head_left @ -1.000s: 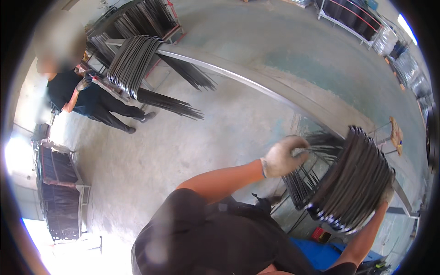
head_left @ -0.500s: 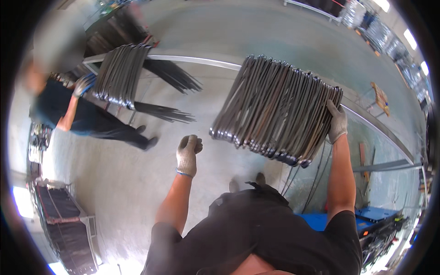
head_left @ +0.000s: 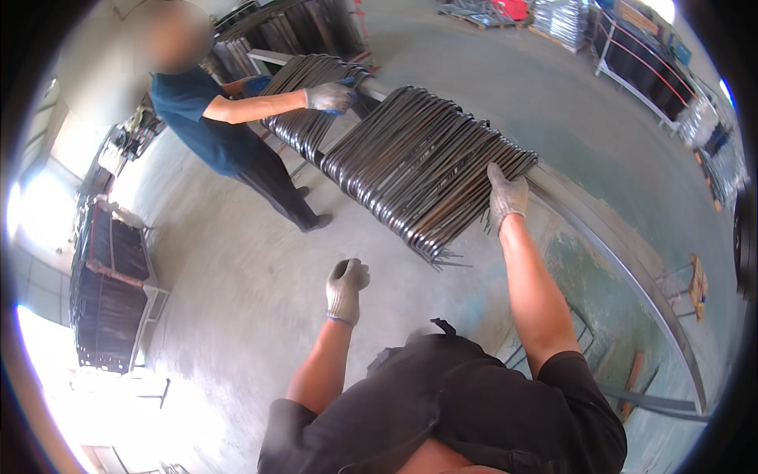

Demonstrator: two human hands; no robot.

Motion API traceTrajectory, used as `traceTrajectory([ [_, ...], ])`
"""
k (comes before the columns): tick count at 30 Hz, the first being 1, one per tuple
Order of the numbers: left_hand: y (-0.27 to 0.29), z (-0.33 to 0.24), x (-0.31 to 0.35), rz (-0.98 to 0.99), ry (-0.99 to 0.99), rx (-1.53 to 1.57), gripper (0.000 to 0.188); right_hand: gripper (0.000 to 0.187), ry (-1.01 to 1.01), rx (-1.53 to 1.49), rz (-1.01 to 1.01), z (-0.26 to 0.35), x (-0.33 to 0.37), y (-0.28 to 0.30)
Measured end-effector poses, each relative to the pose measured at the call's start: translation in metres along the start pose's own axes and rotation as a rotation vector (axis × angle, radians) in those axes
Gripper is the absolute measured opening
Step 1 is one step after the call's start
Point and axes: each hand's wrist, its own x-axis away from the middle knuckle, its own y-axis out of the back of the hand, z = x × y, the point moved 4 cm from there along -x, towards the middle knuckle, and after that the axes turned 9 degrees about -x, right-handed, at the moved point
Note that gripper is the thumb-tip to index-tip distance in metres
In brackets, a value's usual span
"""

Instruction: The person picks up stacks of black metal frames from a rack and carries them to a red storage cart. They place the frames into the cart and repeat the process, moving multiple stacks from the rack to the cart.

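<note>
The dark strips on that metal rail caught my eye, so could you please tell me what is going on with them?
A person has the gloved right hand against the right end of a wide bundle of dark strips draped over a metal rail. The left hand is loosely curled in the air, apart from the bundle. A co-worker stands at the left, one gloved hand at a second bundle beside the first.

Worn on my head, the wide fisheye camera looked down and forward, close above my shirt (head_left: 379,426), with my left hand (head_left: 344,292) and right hand (head_left: 508,197) farther off and the floor (head_left: 237,316) beyond.
</note>
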Motion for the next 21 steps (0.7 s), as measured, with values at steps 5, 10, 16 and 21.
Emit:
traceTrajectory([
  [5,0.013,0.027,0.028,-0.133,0.075,0.021,0.046,0.059,0.004,0.042,0.035,0.000,-0.003,-0.056],
  [10,0.012,0.052,0.046,-0.162,0.100,0.089,0.043,0.060,-0.025,0.054,0.044,-0.002,-0.004,-0.086],
  [16,0.026,0.071,0.016,-0.172,0.105,0.095,0.039,0.061,0.112,-0.043,-0.002,-0.025,-0.021,-0.082],
  [21,0.037,0.015,-0.041,-0.079,-0.270,-0.271,0.030,0.058,0.119,-0.222,-0.010,-0.039,-0.027,-0.062],
])
